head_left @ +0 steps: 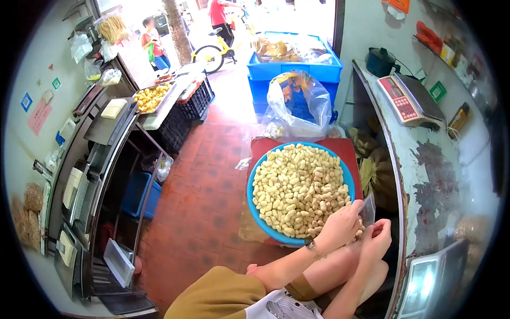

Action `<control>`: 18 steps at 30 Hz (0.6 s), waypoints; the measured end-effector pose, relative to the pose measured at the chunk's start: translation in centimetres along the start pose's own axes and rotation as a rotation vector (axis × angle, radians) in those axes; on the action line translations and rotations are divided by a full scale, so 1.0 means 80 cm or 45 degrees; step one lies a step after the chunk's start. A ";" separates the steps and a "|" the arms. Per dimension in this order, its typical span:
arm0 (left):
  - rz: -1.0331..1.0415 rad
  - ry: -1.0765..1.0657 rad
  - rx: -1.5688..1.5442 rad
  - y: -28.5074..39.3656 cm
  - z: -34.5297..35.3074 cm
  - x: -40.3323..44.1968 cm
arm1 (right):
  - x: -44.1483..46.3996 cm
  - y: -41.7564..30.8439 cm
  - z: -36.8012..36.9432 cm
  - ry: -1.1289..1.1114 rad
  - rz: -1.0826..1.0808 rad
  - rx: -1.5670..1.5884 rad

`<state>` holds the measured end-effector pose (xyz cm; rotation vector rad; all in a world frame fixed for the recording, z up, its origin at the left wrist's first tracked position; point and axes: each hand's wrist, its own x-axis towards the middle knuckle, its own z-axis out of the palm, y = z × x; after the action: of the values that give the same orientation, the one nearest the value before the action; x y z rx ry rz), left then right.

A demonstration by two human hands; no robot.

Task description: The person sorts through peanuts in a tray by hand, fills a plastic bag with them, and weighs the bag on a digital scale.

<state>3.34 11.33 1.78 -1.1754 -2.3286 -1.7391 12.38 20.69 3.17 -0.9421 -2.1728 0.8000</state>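
A round blue basin [254,210] heaped with peanuts in their shells [300,186] rests on a red-topped low stand [340,146]. Over the basin's lower right rim is my left hand [342,222], its fingers closed on the edge of a small clear plastic bag [367,210]. My right hand [376,239] is just right of it, beside the basin, with thumb and fingers pinched at the same bag's lower right side. A few peanuts show between the two hands, near the bag. A dark watch sits on my left wrist.
Behind the basin stand a large clear bag [300,106] and stacked blue crates [295,69]. A counter with a red and white scale [398,98] runs along the right. Shelving with trays [109,143] lines the left. Outside the doorway are a person [152,45] and a yellow bicycle [210,56].
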 end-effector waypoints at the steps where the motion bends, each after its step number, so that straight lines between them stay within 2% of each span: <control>1: 0.019 0.017 -0.045 0.002 -0.001 -0.002 | -0.001 -0.001 -0.004 0.005 0.038 0.029; 2: 0.010 0.023 -0.044 0.002 -0.002 -0.003 | 0.000 0.003 -0.004 0.007 0.061 0.068; 5: -0.062 -0.006 -0.031 -0.009 0.002 -0.008 | 0.002 0.031 0.006 -0.016 -0.116 0.000; 7: -0.064 0.022 -0.059 -0.005 -0.004 -0.011 | -0.003 0.024 0.005 -0.091 0.042 0.108; 10: -0.024 0.070 -0.149 -0.010 -0.010 -0.027 | -0.011 0.005 0.005 0.096 -0.245 -0.028; 11: 0.011 0.086 -0.171 -0.012 -0.017 -0.033 | -0.014 -0.008 0.004 0.146 -0.356 0.009; 14: 0.029 0.126 -0.088 -0.021 -0.047 -0.054 | -0.029 -0.042 0.009 0.217 -0.443 0.214; 17: 0.077 0.264 0.096 -0.047 -0.089 -0.071 | -0.053 -0.075 0.034 0.053 -0.419 0.497; 18: 0.043 0.374 0.283 -0.054 -0.104 -0.074 | -0.059 -0.084 0.048 -0.056 -0.469 0.508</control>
<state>1.75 0.71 -1.02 -0.8547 -2.2383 -1.4776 9.45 12.24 4.26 -0.3159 -2.0292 1.0200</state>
